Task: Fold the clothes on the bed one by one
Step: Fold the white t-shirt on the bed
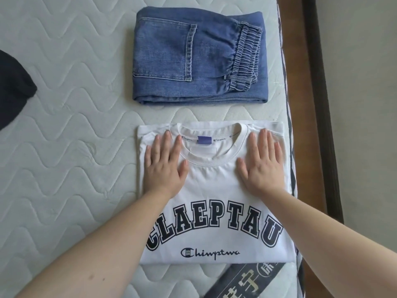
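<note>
— From the head camera, what's right under the person?

— A white T-shirt [214, 190], folded into a neat rectangle, front side up, lying on the quilted mattress [75, 125] close to its right edge. The collar points away from the person, and dark block letters arch across the chest with a small script logo under them. There's a purple tag [204, 140] inside the neckline.

— And the hands?

— Both are flat on the shirt, fingers straight and spread, gripping nothing. The left hand [164, 166] presses the left shoulder area beside the collar; the right hand [261, 166] does the same on the right shoulder. The collar opening sits between them. Bare forearms come in from the bottom corners.

— Anything else on the bed?

— Further away, just beyond the shirt's collar but not touching it, lies a pair of blue jeans [193, 57], folded into a thick block, a back pocket facing up and the elastic waistband bunched toward the right. At the far left edge there's a dark garment [12, 87], only partly in view; I can't tell what it is.

— And near the person?

— A dark label strip [247, 280] with pale characters runs diagonally across the mattress, just below the shirt's hem. Along the right side, a dark wooden bed frame [318, 104] borders the mattress.
</note>
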{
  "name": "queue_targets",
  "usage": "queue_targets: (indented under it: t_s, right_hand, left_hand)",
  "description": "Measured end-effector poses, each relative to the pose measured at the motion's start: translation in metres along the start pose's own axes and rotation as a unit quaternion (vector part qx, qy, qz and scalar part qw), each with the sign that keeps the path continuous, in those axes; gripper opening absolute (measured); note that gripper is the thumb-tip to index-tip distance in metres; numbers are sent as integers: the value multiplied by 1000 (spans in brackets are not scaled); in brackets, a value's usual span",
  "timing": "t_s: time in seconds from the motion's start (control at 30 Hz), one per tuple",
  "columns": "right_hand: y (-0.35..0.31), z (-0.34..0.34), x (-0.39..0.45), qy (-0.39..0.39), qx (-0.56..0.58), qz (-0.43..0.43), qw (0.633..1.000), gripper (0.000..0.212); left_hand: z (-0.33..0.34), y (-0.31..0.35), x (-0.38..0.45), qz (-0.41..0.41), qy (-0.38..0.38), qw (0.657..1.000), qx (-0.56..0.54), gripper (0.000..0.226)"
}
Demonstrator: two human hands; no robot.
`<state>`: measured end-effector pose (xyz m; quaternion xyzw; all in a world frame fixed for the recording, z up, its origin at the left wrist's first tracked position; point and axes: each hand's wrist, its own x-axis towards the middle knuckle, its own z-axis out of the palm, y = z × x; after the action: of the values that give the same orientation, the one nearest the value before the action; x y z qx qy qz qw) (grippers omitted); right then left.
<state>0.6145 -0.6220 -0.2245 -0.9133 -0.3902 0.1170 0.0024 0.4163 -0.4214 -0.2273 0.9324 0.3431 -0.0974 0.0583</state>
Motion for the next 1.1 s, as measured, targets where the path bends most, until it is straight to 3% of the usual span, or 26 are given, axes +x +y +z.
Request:
queue_targets:
  t_s: [0.43,0.53,0.67,0.77,0.93,1.1]
  right_hand:
    - [-7,-19,0,-37,19,15,999,72]
    - [-25,-24,-24,-28,35,34,998,68]
    - [-76,-14,-101,-9,71,-21,997,64]
    - [-91,6,-151,-12,93,-33,995,60]
    - [-54,24,-187,-40,35,-78,996,65]
    - [0,15,-207,-90,6,-3,996,71]
  left_hand:
    - [-21,-3,6,2,-83,996,-38,63]
    - [-34,9,-18,6,-6,999,-49,64]
    - [-21,51,-94,0,83,989,-124,65]
    - [2,66,-152,2,44,992,-116,60]
    - [22,46,-192,39,-7,998,-45,63]
    - [19,12,-210,-31,-42,997,-56,72]
